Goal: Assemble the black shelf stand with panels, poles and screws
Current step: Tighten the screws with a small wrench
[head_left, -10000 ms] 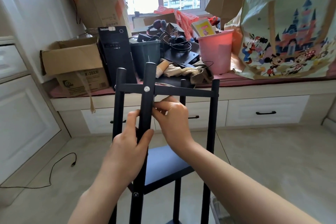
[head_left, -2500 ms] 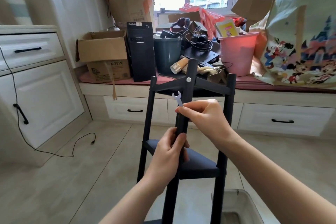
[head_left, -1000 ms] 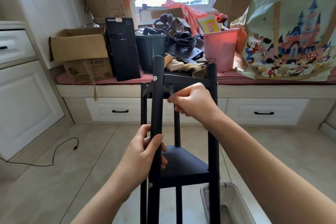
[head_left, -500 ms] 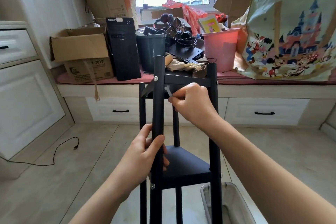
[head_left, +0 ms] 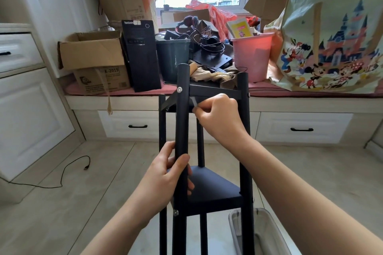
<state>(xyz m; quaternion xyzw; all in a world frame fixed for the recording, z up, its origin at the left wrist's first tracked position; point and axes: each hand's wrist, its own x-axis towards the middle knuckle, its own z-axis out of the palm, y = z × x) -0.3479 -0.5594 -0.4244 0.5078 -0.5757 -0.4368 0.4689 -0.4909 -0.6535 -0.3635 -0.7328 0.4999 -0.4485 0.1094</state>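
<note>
Cluttered window bench at the far side, shelf stand (head_left: pixel 207 190) upright on the floor right in front of you. Your left hand (head_left: pixel 165 178) wraps the near pole (head_left: pixel 182 120); your right hand (head_left: pixel 217 118) pinches a small wrench (head_left: pixel 194 103) just right of it, under the top panel (head_left: pixel 213 90).

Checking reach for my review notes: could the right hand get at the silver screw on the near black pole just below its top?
Probably yes: the right hand, holding a small silver wrench, sits just right of the silver screw, with nothing between.

window seat: pink bucket (head_left: pixel 251 56) | black PC tower (head_left: pixel 141 56) | cardboard box (head_left: pixel 93 62) | floor: cable (head_left: pixel 68 168)
</note>
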